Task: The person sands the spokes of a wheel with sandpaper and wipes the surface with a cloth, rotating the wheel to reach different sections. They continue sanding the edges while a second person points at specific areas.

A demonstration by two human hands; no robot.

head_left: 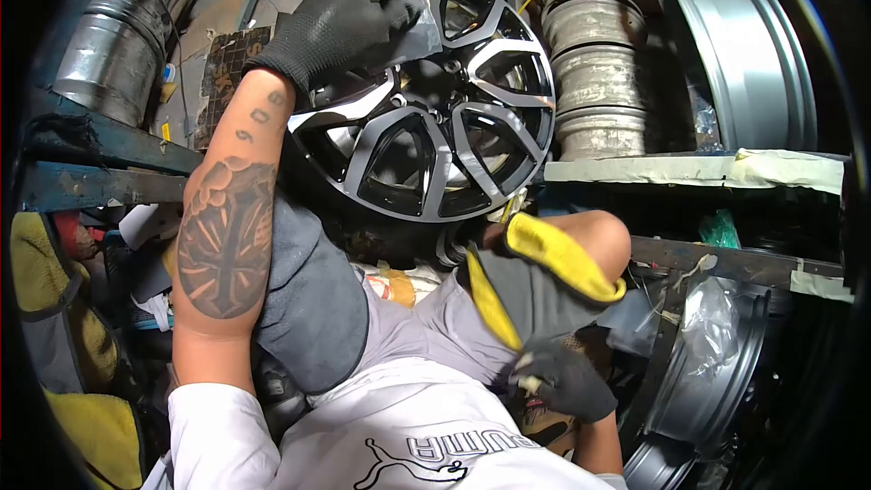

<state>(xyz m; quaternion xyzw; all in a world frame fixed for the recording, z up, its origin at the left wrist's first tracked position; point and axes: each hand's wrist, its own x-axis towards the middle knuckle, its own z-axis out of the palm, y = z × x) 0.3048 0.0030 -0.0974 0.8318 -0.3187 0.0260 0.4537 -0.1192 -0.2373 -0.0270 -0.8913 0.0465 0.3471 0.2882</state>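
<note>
A black-gloved hand, my left hand (349,14), is over the upper left of a black and silver alloy wheel (431,159). Its fingers are closed on a grey sheet (420,36) that lies against the spokes near the hub. My right hand (570,383), also in a black glove, is low beside my right thigh, away from the wheel. Its fingers are curled round a small pale piece, too small to name.
Stacked worn rims (599,63) stand right of the wheel. A silver rim (744,54) rests on a shelf edged with pale tape (689,169). More rims (712,372) are at lower right. A metal cylinder (122,36) and blue beams (109,186) are at left.
</note>
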